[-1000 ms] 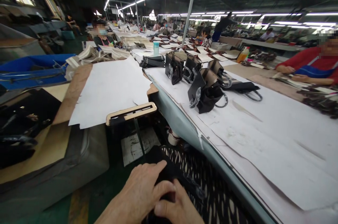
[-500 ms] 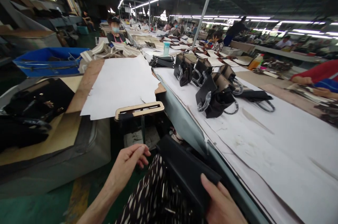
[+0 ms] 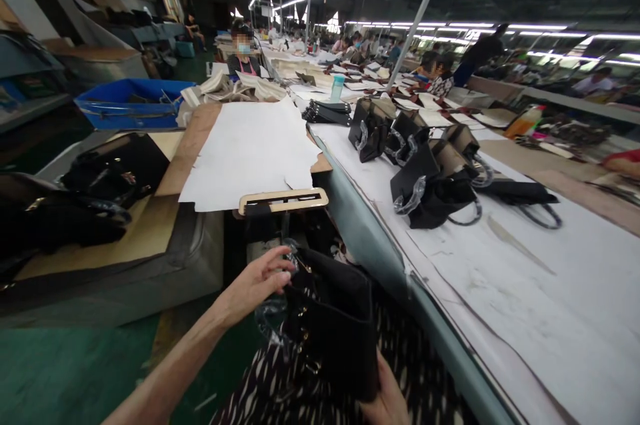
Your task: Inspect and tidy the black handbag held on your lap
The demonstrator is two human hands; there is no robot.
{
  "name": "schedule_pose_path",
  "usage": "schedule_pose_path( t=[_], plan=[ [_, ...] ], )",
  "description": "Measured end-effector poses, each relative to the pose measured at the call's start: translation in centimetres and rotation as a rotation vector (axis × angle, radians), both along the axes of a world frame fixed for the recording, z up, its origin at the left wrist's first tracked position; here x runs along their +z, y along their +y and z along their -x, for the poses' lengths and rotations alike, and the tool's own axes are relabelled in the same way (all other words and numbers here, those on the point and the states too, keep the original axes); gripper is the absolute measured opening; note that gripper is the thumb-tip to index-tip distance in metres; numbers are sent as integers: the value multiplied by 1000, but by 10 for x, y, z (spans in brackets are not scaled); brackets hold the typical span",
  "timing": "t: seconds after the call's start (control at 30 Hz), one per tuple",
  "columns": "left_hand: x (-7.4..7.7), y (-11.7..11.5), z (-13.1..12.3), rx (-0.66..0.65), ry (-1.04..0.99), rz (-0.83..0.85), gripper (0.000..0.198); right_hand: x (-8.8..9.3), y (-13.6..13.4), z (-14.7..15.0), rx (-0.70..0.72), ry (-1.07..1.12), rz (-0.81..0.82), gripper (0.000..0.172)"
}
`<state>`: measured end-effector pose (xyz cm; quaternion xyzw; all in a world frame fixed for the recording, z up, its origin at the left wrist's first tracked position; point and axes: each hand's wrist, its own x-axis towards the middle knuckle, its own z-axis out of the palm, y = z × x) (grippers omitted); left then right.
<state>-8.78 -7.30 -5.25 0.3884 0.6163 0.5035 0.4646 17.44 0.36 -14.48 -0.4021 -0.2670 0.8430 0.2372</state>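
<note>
A black handbag (image 3: pixel 345 325) with gold fittings rests over the patterned fabric on my lap, its opening facing up. My right hand (image 3: pixel 387 388) grips its lower right side, the fingers partly hidden by it. My left hand (image 3: pixel 270 275) is at the bag's upper left, beside a plastic-wrapped handle (image 3: pixel 273 325); its fingers are apart and slightly bent, and I cannot tell if they touch the wrap. Just ahead, a wooden frame with a long slot (image 3: pixel 284 201) stands at the edge of the paper-covered table (image 3: pixel 250 151).
Several black bags (image 3: pixel 430 178) stand on the white worktable (image 3: pixel 500 278) to the right. More black bags (image 3: pixel 115 168) lie at the left, near a blue bin (image 3: pixel 135 105). A masked person (image 3: pixel 243 55) sits farther back. A turquoise cup (image 3: pixel 337 88) stands beside black straps (image 3: pixel 327 111).
The bag has turned, so its opening, gold fittings and wrapped handle now show. My right hand has shifted lower and left along it. The camera view has swung left.
</note>
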Motion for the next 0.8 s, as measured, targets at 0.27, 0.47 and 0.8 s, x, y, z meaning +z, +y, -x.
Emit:
schedule_pose_path(
  t=[0.27,0.47,0.8],
  plan=[
    [-7,10,-2,256,607,-60,32,-24,-8,-19,-26,-57,-2,28],
    [-2,35,-5,-187,858,-171,43,-11,-8,-12,-33,10,177,36],
    [-22,26,5,181,297,-131,29,31,-2,1,50,-229,-118,44]
  ],
)
